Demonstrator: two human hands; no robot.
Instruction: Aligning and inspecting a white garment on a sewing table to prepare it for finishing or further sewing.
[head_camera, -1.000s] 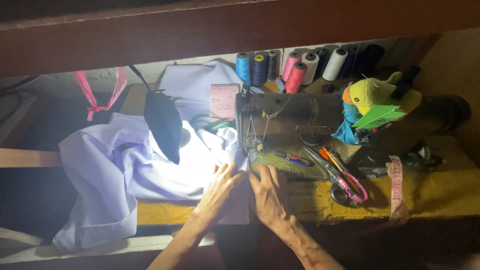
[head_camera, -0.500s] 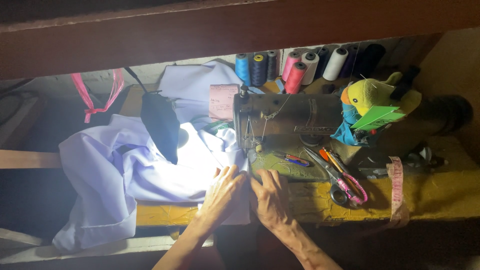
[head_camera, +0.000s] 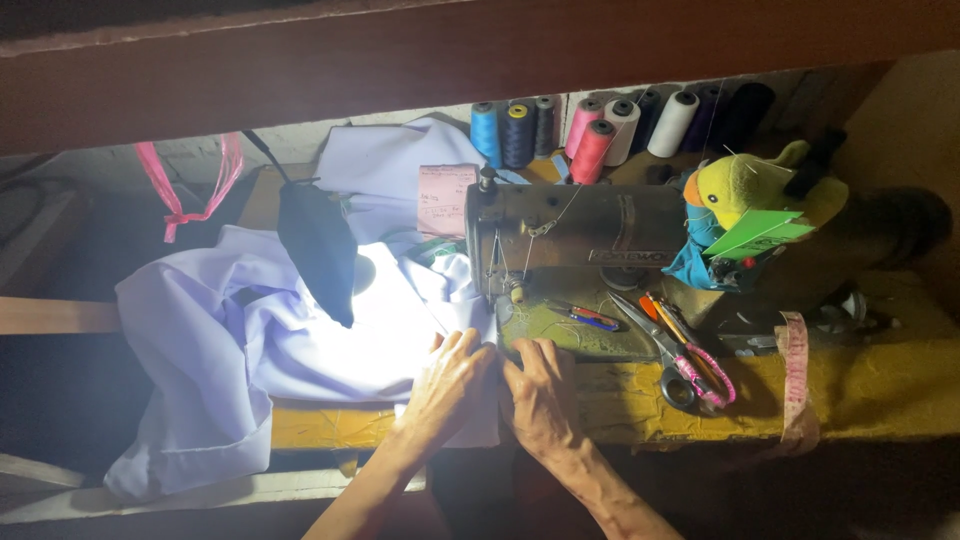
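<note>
Left hand (head_camera: 448, 385) and right hand (head_camera: 540, 395), flat, pressing white garment (head_camera: 300, 340) before sewing machine (head_camera: 580, 250); seam progress indiscernible.

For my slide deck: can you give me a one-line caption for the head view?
Both hands, left hand and right hand, flat on pale fabric at an old sewing machine.

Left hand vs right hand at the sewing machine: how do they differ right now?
The left hand lies flat on the pale lilac cloth; the right hand lies mostly on the yellow table edge at the cloth's border. The left one angles up-right, the right one up-left. Both are palm-down, fingers pointing toward the old metal sewing machine.
</note>
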